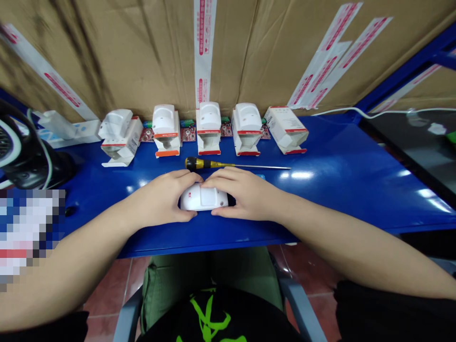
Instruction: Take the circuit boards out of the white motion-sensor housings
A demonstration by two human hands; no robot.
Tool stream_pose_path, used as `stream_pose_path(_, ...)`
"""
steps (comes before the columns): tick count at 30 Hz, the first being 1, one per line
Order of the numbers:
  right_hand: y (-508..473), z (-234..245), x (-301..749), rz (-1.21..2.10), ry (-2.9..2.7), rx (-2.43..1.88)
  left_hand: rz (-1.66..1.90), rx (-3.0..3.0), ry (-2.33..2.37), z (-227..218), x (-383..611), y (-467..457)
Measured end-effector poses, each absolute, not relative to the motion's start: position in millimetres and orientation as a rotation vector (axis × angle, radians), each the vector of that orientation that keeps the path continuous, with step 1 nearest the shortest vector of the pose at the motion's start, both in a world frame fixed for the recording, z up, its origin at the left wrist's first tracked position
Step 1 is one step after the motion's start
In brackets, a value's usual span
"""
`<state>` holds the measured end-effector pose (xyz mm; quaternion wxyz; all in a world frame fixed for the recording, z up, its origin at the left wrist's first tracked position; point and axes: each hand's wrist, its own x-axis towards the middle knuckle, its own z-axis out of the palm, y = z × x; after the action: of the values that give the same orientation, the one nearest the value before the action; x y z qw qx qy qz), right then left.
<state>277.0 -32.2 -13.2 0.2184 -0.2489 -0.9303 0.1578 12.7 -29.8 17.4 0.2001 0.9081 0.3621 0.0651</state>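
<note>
A white motion detector [208, 197] lies on its side between my hands, low over the blue table [335, 199] near its front edge. My left hand [171, 194] grips its left end, thumb on the near side and fingers on the far side. Round the right end, my right hand [242, 192] holds it the same way. Just beyond my hands rests a screwdriver [210, 164] with a yellow and black handle, its shaft pointing right. A small blue item, partly hidden, shows behind my right hand.
Along the back stand several opened small boxes [285, 130], most with a white detector [209, 116] on top. Red circuit boards [188, 134] lie between them. A black fan [35, 156] and a power strip [78, 133] occupy the left. Cardboard [231, 57] walls the back.
</note>
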Motion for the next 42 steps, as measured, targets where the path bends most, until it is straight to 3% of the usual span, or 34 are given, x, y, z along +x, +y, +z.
stream_pose_path(42,-34.5,-13.4,277.3,0.538,-2.614,-0.744,0.231,2.540,0.961,20.4,8.5,-30.0)
